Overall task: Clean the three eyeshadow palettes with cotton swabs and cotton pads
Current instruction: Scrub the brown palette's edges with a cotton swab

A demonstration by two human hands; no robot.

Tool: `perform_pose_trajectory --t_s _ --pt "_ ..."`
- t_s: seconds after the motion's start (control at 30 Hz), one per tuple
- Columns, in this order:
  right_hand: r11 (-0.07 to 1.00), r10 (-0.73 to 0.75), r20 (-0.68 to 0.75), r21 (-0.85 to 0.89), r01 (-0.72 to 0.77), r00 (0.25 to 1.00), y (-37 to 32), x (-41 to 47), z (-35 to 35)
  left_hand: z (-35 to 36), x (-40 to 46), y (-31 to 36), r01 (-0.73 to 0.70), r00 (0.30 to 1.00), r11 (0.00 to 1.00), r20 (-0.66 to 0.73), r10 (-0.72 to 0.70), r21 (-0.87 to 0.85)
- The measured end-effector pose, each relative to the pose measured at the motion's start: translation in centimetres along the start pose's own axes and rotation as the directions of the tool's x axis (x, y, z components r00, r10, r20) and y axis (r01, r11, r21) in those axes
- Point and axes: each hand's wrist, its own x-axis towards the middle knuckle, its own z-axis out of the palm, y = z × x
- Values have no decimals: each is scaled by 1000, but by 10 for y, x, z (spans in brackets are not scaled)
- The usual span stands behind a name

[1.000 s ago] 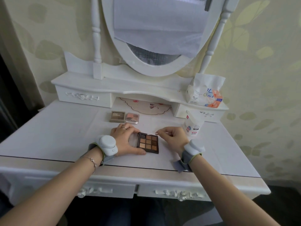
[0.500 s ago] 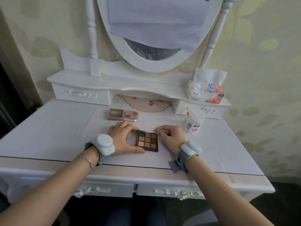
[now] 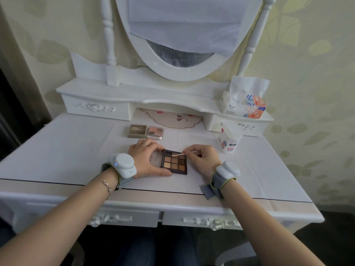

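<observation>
On the white dressing table (image 3: 57, 150) we steady the open brown nine-pan eyeshadow palette (image 3: 174, 163) with our left hand (image 3: 147, 160) gripping its lid side, while our right hand (image 3: 204, 160) pinches the thin white cotton swab (image 3: 178, 155), lying crosswise, tip leftward over the top row.
</observation>
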Motion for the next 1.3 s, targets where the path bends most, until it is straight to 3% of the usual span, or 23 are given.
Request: perform_pose_trajectory --t_s 0.1,0.27,0.53,0.73,0.87,1.3 --pt "1000 11 55 -3 -11 998 -1 -4 -4 -1 0 0 2 1000 1000 13 -2 7" --pt "997 8 20 72 -9 1000 -2 -5 -4 0 0 0 1 1000 1000 8 -1 4" --pt "999 -6 85 35 3 996 -3 -9 -3 0 0 -1 9 1000 1000 12 -9 13" --pt "999 -13 43 53 11 999 -3 -8 -2 0 0 0 9 1000 1000 17 -10 20" --pt "997 -7 124 83 -4 992 -4 -13 -3 1 0 0 19 1000 1000 -5 -19 9" --pt "997 -27 121 80 17 992 -4 -18 -6 -1 0 3 25 1000 1000 4 -25 8"
